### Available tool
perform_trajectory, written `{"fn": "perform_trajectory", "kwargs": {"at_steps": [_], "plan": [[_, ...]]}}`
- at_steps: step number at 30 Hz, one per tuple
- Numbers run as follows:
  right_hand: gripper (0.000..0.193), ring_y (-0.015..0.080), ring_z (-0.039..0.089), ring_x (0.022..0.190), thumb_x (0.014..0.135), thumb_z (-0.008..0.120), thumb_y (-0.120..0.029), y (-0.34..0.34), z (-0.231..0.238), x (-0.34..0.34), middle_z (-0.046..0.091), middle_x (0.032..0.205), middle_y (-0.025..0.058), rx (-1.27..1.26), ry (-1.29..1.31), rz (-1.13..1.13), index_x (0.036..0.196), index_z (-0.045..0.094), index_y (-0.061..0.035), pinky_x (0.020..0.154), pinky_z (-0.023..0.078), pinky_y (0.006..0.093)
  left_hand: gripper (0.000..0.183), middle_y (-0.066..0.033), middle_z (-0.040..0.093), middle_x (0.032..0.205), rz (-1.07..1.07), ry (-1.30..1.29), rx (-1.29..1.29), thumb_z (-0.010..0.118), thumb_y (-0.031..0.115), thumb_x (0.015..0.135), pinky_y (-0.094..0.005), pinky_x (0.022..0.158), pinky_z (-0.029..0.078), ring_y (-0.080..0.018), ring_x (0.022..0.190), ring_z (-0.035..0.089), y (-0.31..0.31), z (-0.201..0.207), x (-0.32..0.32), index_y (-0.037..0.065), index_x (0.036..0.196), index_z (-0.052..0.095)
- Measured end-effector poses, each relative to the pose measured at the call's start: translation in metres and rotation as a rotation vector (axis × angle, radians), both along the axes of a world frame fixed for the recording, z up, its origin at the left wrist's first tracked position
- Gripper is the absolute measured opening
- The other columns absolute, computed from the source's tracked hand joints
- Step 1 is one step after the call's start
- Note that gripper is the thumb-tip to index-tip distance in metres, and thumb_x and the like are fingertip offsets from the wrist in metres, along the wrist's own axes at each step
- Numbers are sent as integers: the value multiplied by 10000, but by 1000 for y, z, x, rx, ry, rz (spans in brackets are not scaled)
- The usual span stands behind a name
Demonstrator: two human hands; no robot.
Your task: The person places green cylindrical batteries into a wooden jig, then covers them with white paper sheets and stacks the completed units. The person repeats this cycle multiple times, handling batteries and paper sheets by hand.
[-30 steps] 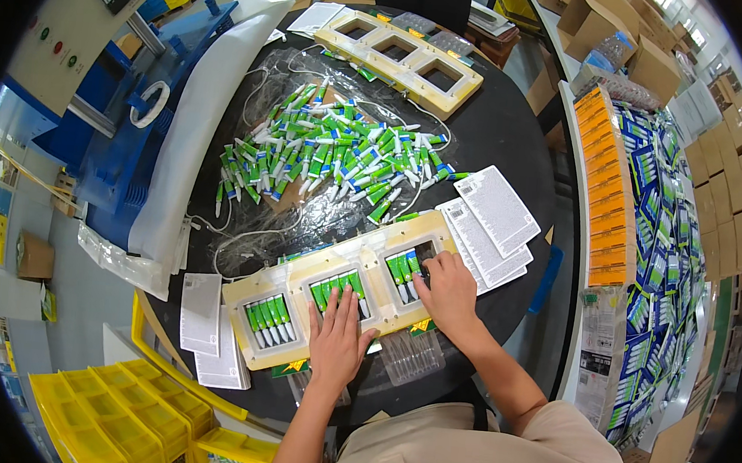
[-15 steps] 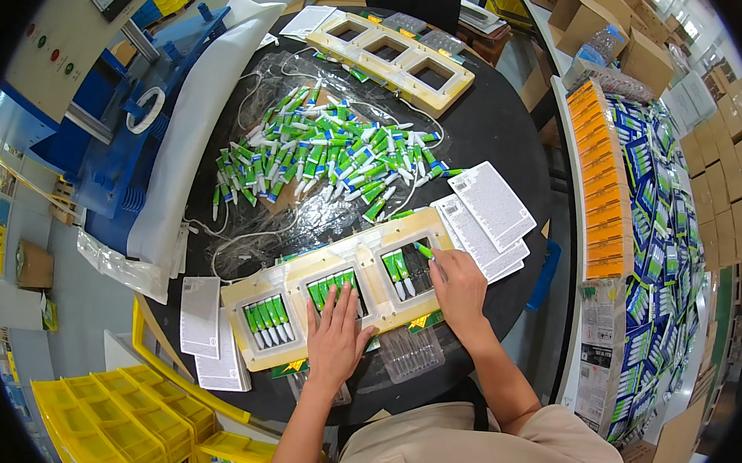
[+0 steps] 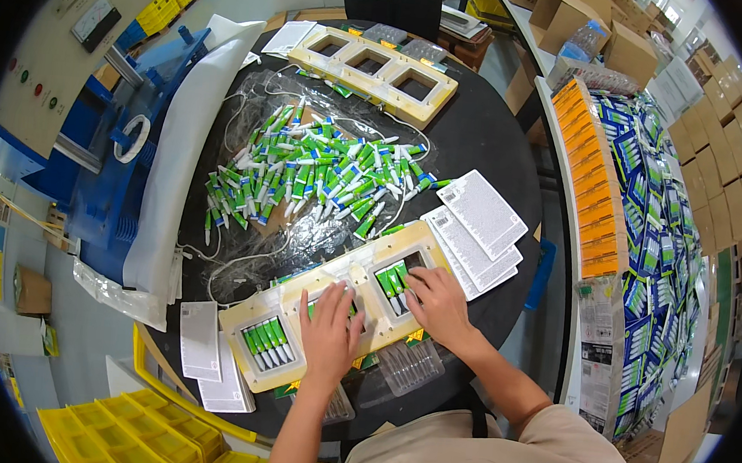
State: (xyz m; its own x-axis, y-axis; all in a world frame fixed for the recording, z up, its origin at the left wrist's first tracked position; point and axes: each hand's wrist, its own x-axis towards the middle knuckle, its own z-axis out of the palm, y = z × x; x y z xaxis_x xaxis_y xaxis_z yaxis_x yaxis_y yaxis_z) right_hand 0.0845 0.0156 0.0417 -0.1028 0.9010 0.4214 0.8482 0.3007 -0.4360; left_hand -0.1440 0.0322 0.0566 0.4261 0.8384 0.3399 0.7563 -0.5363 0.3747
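A cream frame (image 3: 245, 324) with three windows lies slantwise in front of me, with green-and-white squeeze tubes in its windows. In its left window several tubes (image 3: 267, 342) stand in a row. My left hand (image 3: 329, 336) is open over the middle window, fingers outstretched, hiding most of the tubes there. At the right window my right hand (image 3: 443, 307) has bent fingers closed at a small tube, mostly hidden by them, beside the other tubes (image 3: 391, 283) in that window. A heap of loose tubes (image 3: 306, 171) lies on clear plastic beyond the frame.
A second, vacant frame (image 3: 382, 69) sits at the far side of the black round table (image 3: 493, 141). Printed cards (image 3: 482, 213) lie at right, more cards (image 3: 200, 340) at left. Clear blister trays (image 3: 411, 368) poke out at the near edge. Yellow crates (image 3: 117, 420) stand lower left; a person stands opposite.
My right hand has moved left and down with the tube, into the right window. My left hand has shifted slightly, its fingers spreading more. The whole view has shifted a little.
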Motion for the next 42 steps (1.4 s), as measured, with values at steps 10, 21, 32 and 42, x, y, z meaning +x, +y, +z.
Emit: {"fn": "perform_trajectory", "kwargs": {"at_steps": [10,21,32,42], "plan": [[283,291,641,857,844,736,-178,1,-1,-19,626,904,93,-162,-90,-263,1104,701,-71,703,530,407,248,-135,701,1137,-257,-210,-98,747,122,871,-444,872,550,-316,1028,678,51,5,46,34,1097,698],[277,296,625,885,851,715,-70,-9,-7,-16,630,954,90,-93,43,-219,1127,730,-48,762,524,403,474,-87,576,1467,-404,150,-30,676,307,959,-491,1206,327,-245,1396,506,13,-23,34,15,1329,629],[133,328,620,987,760,679,-22,155,-7,52,611,1003,135,-75,-275,-163,892,685,-3,836,551,418,293,-163,664,988,15,-167,-57,764,228,875,-454,791,534,-362,926,659,122,-23,63,35,1081,685],[171,316,691,906,851,694,-50,72,16,72,704,1015,121,-1,207,12,1018,693,-16,760,586,406,143,-136,702,937,36,-175,-208,745,136,873,-432,735,568,-335,846,704,143,-14,68,36,960,690]]}}
